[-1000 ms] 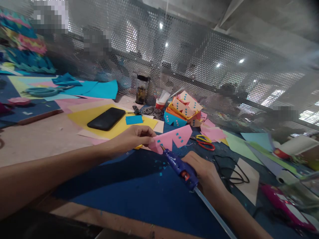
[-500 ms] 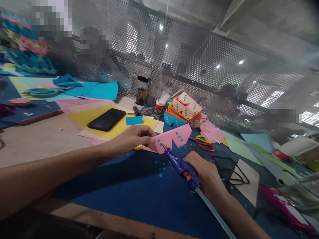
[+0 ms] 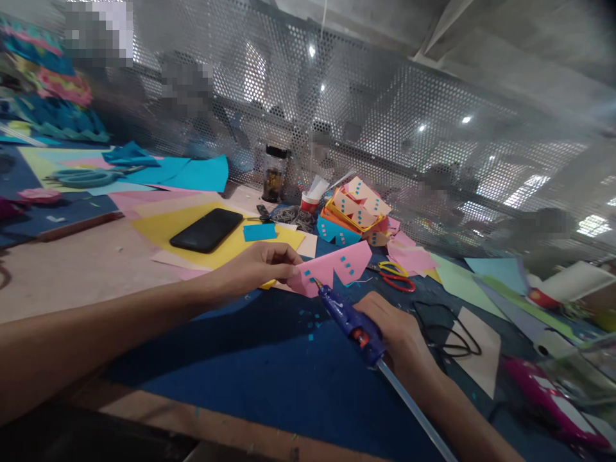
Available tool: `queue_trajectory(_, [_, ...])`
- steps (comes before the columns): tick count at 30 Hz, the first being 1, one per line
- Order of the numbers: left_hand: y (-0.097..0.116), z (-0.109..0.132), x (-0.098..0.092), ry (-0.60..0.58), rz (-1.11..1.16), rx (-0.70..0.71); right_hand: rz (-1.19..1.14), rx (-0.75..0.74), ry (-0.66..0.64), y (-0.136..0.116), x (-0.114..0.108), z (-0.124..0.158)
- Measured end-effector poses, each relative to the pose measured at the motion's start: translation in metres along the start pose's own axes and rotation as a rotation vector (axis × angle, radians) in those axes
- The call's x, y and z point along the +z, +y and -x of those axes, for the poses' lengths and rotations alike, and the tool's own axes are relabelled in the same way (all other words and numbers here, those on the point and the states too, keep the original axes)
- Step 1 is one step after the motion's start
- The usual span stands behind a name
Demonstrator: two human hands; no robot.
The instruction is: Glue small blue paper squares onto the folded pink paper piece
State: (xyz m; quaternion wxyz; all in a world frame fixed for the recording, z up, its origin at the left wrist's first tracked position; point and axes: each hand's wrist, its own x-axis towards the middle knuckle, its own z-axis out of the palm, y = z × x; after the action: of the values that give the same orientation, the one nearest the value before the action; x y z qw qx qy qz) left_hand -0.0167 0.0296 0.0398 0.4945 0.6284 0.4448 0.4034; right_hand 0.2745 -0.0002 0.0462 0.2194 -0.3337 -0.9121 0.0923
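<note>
My left hand (image 3: 272,264) pinches the left end of a pink paper cutout (image 3: 322,269), holding it raised over the blue tabletop (image 3: 250,366). Small blue squares are stuck on the cutout in two groups, with a notch along its lower edge. My right hand (image 3: 392,327) is wrapped round a dark blue hot glue gun (image 3: 344,314), a long clear glue stick (image 3: 414,407) coming out of its rear. The gun's tip points at the left group of squares; whether it touches the paper I cannot tell. Loose blue squares (image 3: 310,324) lie on the table below.
A phone (image 3: 206,230) rests on yellow paper (image 3: 158,224) at the left. Behind the cutout are stacked finished cutouts (image 3: 356,205), a jar (image 3: 274,173) and a paper cup (image 3: 310,202). Scissors (image 3: 397,276), a black cord (image 3: 450,346) and a magenta device (image 3: 548,398) lie on the right.
Almost nothing differs. The pink cutout's right end has shifted very slightly; both hands and the glue gun keep the same positions.
</note>
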Motion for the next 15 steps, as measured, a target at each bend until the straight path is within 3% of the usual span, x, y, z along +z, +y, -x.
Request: queue_trajectory(15, [0.0078, 0.0021, 0.0025, 0.046, 0.053, 0.007, -0.007, -0.014, 0.016, -0.0001, 0.0018, 0.0023])
